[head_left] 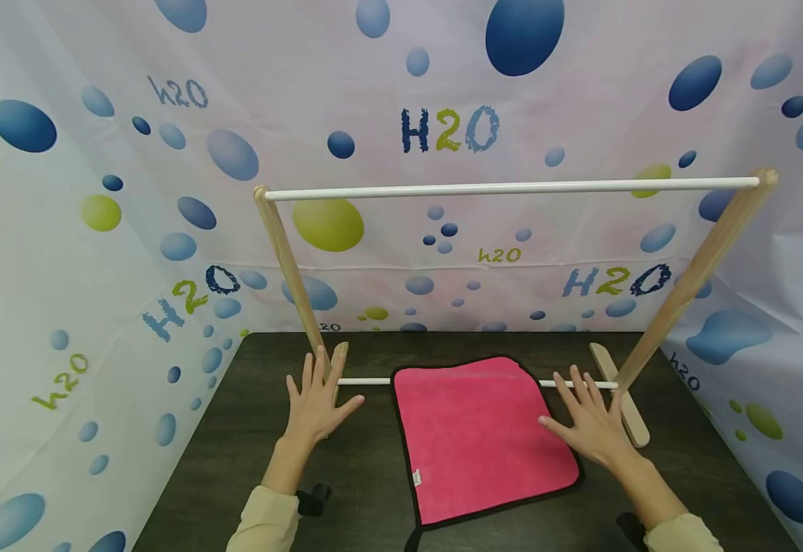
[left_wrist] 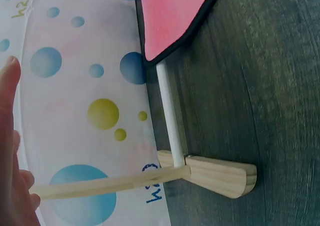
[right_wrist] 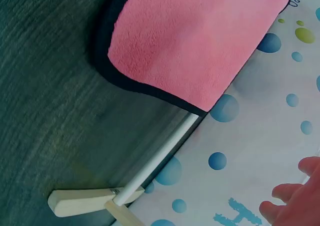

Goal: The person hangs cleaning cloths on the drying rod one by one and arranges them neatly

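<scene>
Head view — pink cloth (head_left: 486,437) lies between left grip (head_left: 315,408) and right grip (head_left: 591,423).

1. The pink cloth (head_left: 477,437) was a plush, short-piled fabric, soft and matt.
2. Its black edging (right_wrist: 112,79) looked like flat, dull woven binding.
3. The posts (head_left: 693,284) and feet (left_wrist: 220,176) were pale wood, sanded smooth, unpainted in look, with grain showing.
4. The upper rod (head_left: 512,186) and lower rod (right_wrist: 157,159) were smooth and white; plastic or coated metal, it was impossible to tell.
5. The tabletop (head_left: 236,429) had a dark, wood-grained, low-sheen surface.
6. The printed backdrop (head_left: 443,84) was thin, smooth, lightly creased sheeting.
7. The sleeves (head_left: 263,521) were matt cloth.
</scene>
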A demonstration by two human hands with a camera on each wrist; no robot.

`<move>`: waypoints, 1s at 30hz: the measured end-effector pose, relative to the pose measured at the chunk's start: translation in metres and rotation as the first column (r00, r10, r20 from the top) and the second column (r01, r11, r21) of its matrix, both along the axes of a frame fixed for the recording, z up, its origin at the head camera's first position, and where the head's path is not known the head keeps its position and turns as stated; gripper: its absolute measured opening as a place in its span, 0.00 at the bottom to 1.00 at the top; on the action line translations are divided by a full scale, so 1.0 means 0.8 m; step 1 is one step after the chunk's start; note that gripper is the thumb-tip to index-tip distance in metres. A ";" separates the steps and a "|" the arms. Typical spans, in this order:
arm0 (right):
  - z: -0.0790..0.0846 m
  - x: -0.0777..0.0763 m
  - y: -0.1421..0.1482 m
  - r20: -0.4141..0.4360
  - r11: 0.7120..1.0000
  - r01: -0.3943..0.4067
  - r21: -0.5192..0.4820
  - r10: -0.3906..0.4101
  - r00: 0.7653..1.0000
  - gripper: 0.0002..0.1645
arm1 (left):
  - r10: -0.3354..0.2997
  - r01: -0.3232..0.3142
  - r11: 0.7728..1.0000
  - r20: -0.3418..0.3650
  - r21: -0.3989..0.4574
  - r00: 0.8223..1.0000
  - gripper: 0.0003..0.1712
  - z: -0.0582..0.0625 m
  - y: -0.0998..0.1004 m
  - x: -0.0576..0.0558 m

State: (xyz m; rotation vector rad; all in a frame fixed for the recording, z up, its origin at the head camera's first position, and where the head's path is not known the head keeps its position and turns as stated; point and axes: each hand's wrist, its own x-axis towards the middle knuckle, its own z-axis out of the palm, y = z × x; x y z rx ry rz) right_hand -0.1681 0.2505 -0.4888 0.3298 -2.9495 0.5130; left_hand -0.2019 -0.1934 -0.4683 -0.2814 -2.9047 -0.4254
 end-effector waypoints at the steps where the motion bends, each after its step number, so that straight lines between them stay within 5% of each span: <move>1: -0.002 0.000 0.000 0.001 1.000 -0.002 -0.007 0.002 1.000 0.51 | 0.005 -0.005 1.000 -0.004 0.008 1.000 0.51 0.001 -0.002 -0.001; 10: -0.019 0.009 -0.004 0.059 0.985 -0.034 -0.166 0.045 0.997 0.50 | 0.015 0.007 0.991 -0.162 0.136 0.987 0.52 0.007 -0.017 -0.013; 19: -0.048 0.016 0.000 0.083 0.945 -0.082 -0.316 0.114 0.990 0.49 | -0.022 0.083 0.985 -0.365 0.153 0.931 0.54 0.005 -0.033 -0.033; 25: -0.060 0.017 -0.001 0.073 0.935 -0.097 -0.341 0.129 0.989 0.49 | -0.033 0.122 0.976 -0.428 0.181 0.903 0.53 0.011 -0.043 -0.046; 30: -0.068 0.017 0.000 0.092 0.920 -0.083 -0.384 0.128 0.988 0.49 | -0.018 0.122 0.970 -0.443 0.209 0.897 0.51 0.018 -0.048 -0.054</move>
